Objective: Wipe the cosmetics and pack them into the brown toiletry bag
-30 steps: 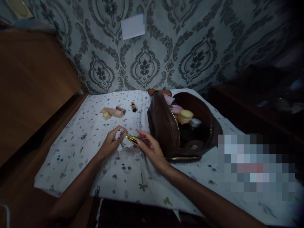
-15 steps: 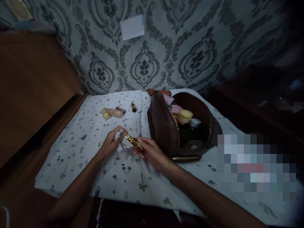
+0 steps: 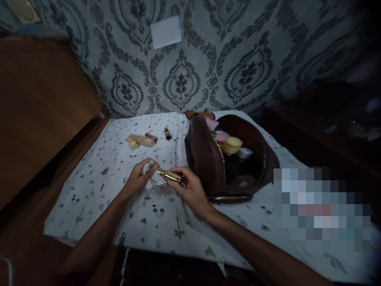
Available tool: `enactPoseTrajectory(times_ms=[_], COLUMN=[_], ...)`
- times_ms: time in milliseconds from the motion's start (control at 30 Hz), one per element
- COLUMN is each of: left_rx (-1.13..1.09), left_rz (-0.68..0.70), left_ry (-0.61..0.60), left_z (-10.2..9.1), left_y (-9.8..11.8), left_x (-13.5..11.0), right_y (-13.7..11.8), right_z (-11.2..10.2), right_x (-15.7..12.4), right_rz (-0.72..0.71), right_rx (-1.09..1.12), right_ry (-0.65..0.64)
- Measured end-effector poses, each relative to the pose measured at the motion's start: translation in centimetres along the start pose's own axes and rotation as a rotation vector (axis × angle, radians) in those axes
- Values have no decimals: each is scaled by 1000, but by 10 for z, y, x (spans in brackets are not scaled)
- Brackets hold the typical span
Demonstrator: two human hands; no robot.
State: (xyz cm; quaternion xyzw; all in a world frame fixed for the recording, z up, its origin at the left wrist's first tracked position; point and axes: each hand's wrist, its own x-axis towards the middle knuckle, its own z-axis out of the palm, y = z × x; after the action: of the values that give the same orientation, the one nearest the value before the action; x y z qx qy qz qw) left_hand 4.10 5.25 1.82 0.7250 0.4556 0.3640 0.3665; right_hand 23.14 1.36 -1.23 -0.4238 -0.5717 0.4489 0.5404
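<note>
My right hand (image 3: pixel 192 190) is closed around a small shiny gold cosmetic bottle (image 3: pixel 172 176), which lies nearly level with its narrower end toward the left. My left hand (image 3: pixel 138 178) pinches a crumpled white wipe (image 3: pixel 149 167) against that narrower end. Part of the wipe hangs under the bottle, and the fingertips behind it are partly hidden. Just right of my right hand stands an open brown bag (image 3: pixel 205 159) with a gold zip. Inside it are a yellow-lidded jar (image 3: pixel 232 143), a grey-lidded jar (image 3: pixel 245 153) and pink items (image 3: pixel 220 136).
Beyond my hands lie a beige tube (image 3: pixel 143 140), a small yellow jar (image 3: pixel 133 144), a reddish tube (image 3: pixel 151 136) and a small dark bottle (image 3: pixel 168 134). A patterned white cloth (image 3: pixel 104 198) covers the surface. A wooden panel (image 3: pixel 44 95) rises at left; a blurred-out patch covers the right.
My right hand has turned the gold bottle to a more level position and shifted its grip, fingers now over the top. The left hand with the wipe has hardly moved.
</note>
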Motion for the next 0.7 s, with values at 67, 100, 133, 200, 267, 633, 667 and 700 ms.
enactPoseTrajectory(times_ms=[67,100,133,200,267,633,667,700], left_rx=[-6,-9,-11,-12,-13,-13,-11,-8], left_rz=[7,9,10,11,17,149,153,150], left_ry=[7,10,15,25,31,-4,-7,-5], left_z=[0,0,0,0,0,-3,-4,-4], left_y=[-1,-2,-2,-3,-3,-3,-3,-2], left_x=[0,0,0,0,1,1,0,0], right_y=[-1,-2,-2,-2,-2,1,1,2], right_z=[0,0,0,0,0,-3,-4,-3], right_x=[0,0,0,0,0,-3,-3,-2], right_rz=[-8,-5,-1,12,28,60,75,94], right_rx=[-7,-6,-4,3,13,96,99,106], right_ry=[3,3,2,2,2,-122,-130,-134])
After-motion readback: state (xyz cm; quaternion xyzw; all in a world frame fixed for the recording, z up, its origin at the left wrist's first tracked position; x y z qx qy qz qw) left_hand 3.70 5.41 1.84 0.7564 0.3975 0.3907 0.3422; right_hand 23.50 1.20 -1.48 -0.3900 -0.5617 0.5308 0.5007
